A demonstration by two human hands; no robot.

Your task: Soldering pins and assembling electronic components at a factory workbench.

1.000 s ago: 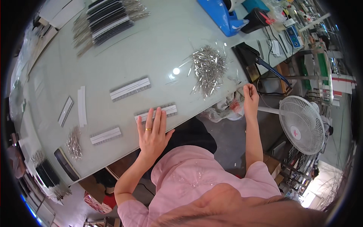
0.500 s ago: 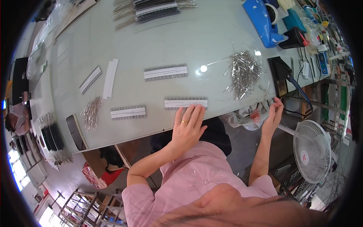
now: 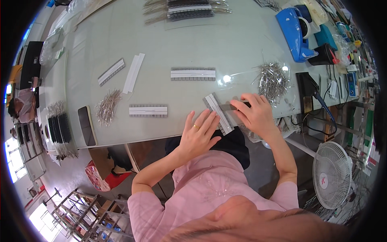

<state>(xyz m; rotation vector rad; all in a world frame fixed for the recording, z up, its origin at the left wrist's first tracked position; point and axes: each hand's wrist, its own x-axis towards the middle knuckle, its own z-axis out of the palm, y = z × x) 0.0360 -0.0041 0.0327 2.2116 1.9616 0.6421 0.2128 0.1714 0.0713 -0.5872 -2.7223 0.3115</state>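
My left hand (image 3: 198, 132), a ring on one finger, lies flat near the table's front edge. Its stretched fingertips touch a slanted grey-and-white notched strip (image 3: 218, 113). To the right of that strip, my right hand (image 3: 258, 116) is curled, thumb and fingers closing round something small, flat and greyish that the fingers mostly hide. Two similar strips lie apart from my hands: one farther back (image 3: 193, 74) and one to the left (image 3: 148, 111). Thin dark lines run along their white bands. Past my right hand is a pile of shiny metal pins (image 3: 273, 82).
At the left lie a smaller pin pile (image 3: 108, 107), a phone (image 3: 86, 126), white paper strips (image 3: 134, 74) and another notched strip (image 3: 111, 72). A blue tape dispenser (image 3: 296, 36) stands back right; bundled dark strips (image 3: 189, 10) lie at the back. A fan (image 3: 332, 175) stands right.
My right hand has come from beyond the table's front edge to beside the strip under my left fingers. That strip has turned from level to slanted. The whole view has shifted slightly.
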